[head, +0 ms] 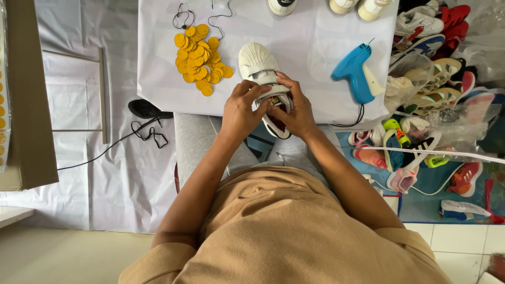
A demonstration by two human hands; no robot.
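Grip: both hands are closed around one white sneaker at the centre of the frame. The left hand wraps the shoe's left flank, its fingers curled onto the strap area. The right hand grasps the right flank, with its fingers laid over the same strap from above. The fingertips of the two hands meet on top of the shoe.

Sneaker: low-cut, white upper, ribbed shell-shaped toe cap pointing toward the top of the frame. Broad white straps cross the instep. A dark red lining and a dark tongue patch show between the hands. The heel end overhangs the near edge of the counter, above the person's lap; the toe rests on the white sheet covering the counter.

Surroundings: a heap of round yellow tags lies just left of the sneaker, with thin black cords above it. A blue tagging gun lies to the right, well apart from the hands. A pile of assorted shoes fills the right side of the frame. The toes of further white shoes sit at the top edge.
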